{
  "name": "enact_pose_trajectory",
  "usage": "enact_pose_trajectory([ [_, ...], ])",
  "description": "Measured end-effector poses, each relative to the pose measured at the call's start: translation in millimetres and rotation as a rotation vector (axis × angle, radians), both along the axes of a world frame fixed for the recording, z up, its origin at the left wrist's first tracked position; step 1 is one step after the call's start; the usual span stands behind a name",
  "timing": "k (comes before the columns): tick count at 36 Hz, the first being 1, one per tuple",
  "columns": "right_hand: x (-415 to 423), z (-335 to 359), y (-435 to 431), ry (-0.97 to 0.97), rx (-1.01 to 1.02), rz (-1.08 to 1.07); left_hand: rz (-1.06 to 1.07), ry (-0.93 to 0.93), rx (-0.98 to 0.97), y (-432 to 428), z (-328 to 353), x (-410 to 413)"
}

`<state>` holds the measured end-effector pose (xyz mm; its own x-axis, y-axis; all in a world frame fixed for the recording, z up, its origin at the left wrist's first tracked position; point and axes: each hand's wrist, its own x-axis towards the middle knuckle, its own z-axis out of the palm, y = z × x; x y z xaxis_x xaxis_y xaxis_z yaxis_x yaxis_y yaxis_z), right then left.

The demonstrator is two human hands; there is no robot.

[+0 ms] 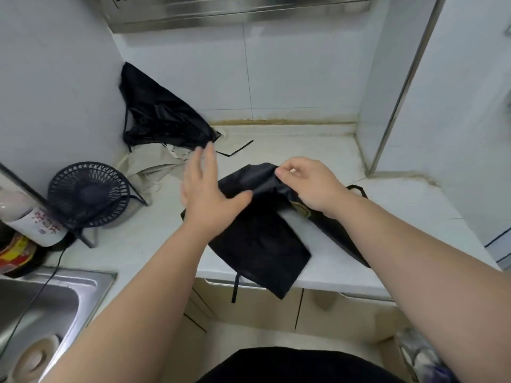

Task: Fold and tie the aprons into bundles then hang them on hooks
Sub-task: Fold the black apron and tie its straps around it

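A black apron lies partly folded on the white counter, one corner and a strap hanging over the front edge. My right hand pinches a raised fold of the black apron at its far end. My left hand hovers flat with straight fingers over the apron's left side, thumb touching the cloth. A second black apron leans crumpled in the back left corner against the wall. A beige apron lies rumpled beneath it on the counter.
A small black desk fan stands left of the aprons, its cable running toward the steel sink. A bottle and jars sit at the far left. A range hood hangs above. A wall column bounds the right.
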<state>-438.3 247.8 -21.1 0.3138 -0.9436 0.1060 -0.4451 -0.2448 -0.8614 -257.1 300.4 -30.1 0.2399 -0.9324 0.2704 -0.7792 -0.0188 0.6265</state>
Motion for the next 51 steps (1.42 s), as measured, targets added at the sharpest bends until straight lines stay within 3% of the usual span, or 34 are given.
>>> enact_pose_trajectory([
  [2, 12, 1, 17, -0.040, 0.021, 0.046, -0.203, -0.209, 0.102, 8, 1, -3],
  [5, 25, -7, 44, -0.011, 0.042, 0.009, -0.237, -0.302, 0.143, 17, -9, 3],
  [9, 18, -29, 70, 0.142, 0.126, -0.300, -0.106, 0.109, 0.065, 25, -31, 17],
  [12, 1, -57, 89, 0.134, 0.371, -0.623, -0.035, 0.379, 0.054, 35, -38, 19],
  [14, -8, -71, 107, -0.091, 0.674, -0.807, -0.087, 0.473, 0.125, 47, -45, 14],
  [17, -18, -80, 128, -0.563, 1.054, -0.848, -0.224, 0.559, 0.335, 63, -56, 7],
  [20, -18, -90, 136, -0.906, 1.049, -0.867, -0.395, 0.565, 0.637, 75, -65, 3],
  [21, -17, -94, 138, -0.927, 1.020, -0.883, -0.435, 0.579, 0.704, 79, -67, 2],
  [24, -14, -102, 140, -0.848, 1.051, -0.921, -0.477, 0.748, 0.822, 90, -71, -5],
  [29, -27, -121, 148, -0.486, 1.183, -1.073, -0.461, 1.019, 0.809, 94, -77, -20],
  [32, -40, -142, 151, -0.638, 1.232, -1.062, -0.459, 1.097, 0.820, 94, -83, -26],
  [36, -59, -153, 143, -0.782, 1.074, -1.085, -0.547, 0.932, 0.949, 96, -93, -37],
  [38, -66, -143, 137, -0.796, 0.938, -1.046, -0.661, 0.693, 1.067, 94, -91, -42],
  [41, -73, -114, 129, -0.664, 0.689, -0.836, -0.833, 0.294, 1.229, 90, -81, -52],
  [43, -85, -95, 124, -0.540, 0.579, -0.738, -0.746, 0.248, 1.084, 81, -73, -66],
  [47, -117, -68, 114, -0.475, 0.513, -0.718, -0.502, 0.121, 0.425, 50, -70, -96],
  [51, -143, -52, 115, -0.522, 0.517, -0.678, -0.555, -0.027, 0.342, 28, -71, -125],
])
